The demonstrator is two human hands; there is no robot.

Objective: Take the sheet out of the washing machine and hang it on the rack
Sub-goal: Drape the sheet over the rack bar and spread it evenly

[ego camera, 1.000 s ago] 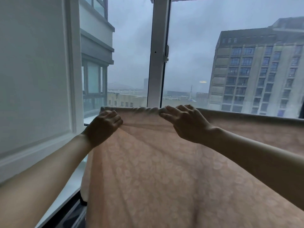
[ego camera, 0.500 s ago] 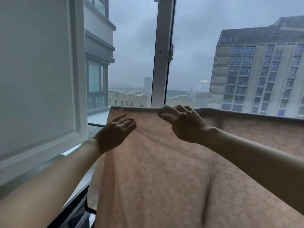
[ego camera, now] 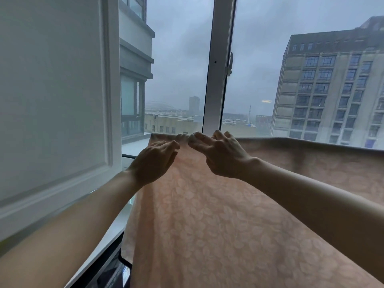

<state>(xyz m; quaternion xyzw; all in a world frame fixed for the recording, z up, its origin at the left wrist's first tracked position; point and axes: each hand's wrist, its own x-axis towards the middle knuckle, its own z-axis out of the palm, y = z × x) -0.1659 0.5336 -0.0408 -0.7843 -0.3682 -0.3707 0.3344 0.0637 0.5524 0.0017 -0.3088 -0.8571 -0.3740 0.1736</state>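
A peach sheet (ego camera: 218, 215) with a pale leaf pattern hangs draped over a rack bar that the cloth hides; its top fold runs from the middle of the view out to the right edge. My left hand (ego camera: 154, 161) lies flat on the sheet just below the fold, fingers straight and together. My right hand (ego camera: 218, 154) rests on the fold beside it, fingers extended over the top edge, where the cloth is bunched into small wrinkles. The washing machine is out of sight.
A large window with a white mullion (ego camera: 218, 65) stands right behind the sheet. A white panelled wall or door (ego camera: 54, 100) fills the left side. A white sill (ego camera: 133, 147) and a dark object (ego camera: 116, 271) lie low on the left.
My left hand has slid right along the sheet's top, from near its left corner to beside my right hand. The view has shifted left, and the cloth near the fold has bunched.
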